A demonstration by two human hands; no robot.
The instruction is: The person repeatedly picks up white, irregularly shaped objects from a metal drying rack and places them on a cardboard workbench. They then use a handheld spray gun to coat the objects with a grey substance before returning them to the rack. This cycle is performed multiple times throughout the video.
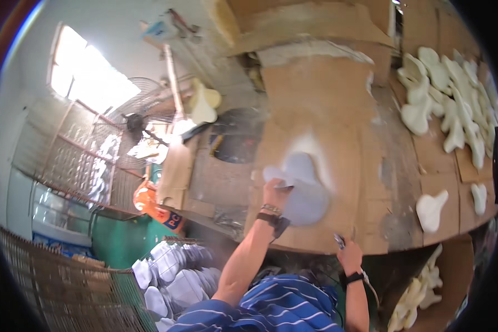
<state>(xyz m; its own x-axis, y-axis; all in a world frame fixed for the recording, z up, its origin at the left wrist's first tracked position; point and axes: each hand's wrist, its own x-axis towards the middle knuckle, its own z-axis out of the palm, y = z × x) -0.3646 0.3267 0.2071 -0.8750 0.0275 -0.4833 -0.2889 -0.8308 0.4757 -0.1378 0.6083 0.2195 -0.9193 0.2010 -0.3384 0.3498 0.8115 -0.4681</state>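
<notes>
On the cardboard-covered bench lies a bluish-grey, saddle-shaped pad (pixel 307 202) with rounded lobes. My left hand (pixel 276 195) is closed on its left edge, where a lighter grey flap sticks up by the fingers; whether that flap is a separate piece I cannot tell. A pale, powdery patch (pixel 320 149) marks the cardboard around the pad's far end. At the bench's front edge, my right hand (pixel 349 257) grips a small metallic spray gun (pixel 340 241), with a thin hose (pixel 373 289) running down beside the wrist.
Several cream, saddle-shaped pieces (pixel 454 94) pile up at the far right, with one apart (pixel 431 210) nearer. More fill a cardboard box (pixel 448 276) below. Grey pads (pixel 177 271) crowd a wire rack at lower left. A fan (pixel 135 122) stands by the window.
</notes>
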